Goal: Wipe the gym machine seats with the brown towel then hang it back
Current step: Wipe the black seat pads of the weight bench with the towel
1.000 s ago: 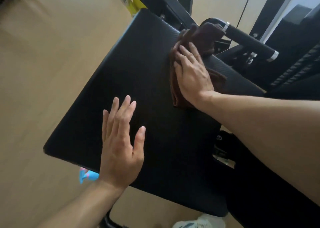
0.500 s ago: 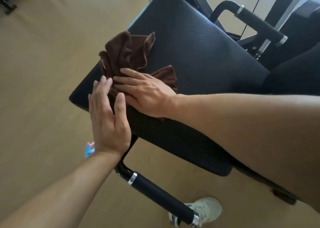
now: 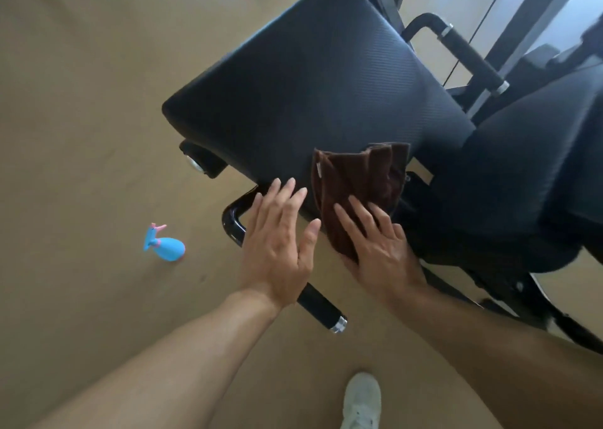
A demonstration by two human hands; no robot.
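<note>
At the left of the frame, a little below the middle, a blue spray bottle (image 3: 165, 245) with a pink trigger lies on its side on the tan floor (image 3: 75, 108), well apart from the machine. Right of it, near the centre, the left hand (image 3: 280, 242) is spread flat with fingers straight and thumb out, holding nothing; it hovers over the lower edge of the black seat pad (image 3: 313, 82) and over a glossy black bent handle bar (image 3: 233, 224), whose gripped end with a chrome ring sticks out below the wrist. Whether the palm touches the pad cannot be told. Just right of centre, the right hand (image 3: 380, 249) lies palm down, fingers extended, pressing the bunched brown towel (image 3: 355, 187) against the lower right corner of the seat pad; the towel spreads upward from under the fingers. At the bottom, right of centre, a white sneaker (image 3: 361, 402) stands on the floor. Further right, a second black pad (image 3: 535, 174) fills the middle right, and in the upper right a black grip handle (image 3: 470, 56) runs diagonally.
</note>
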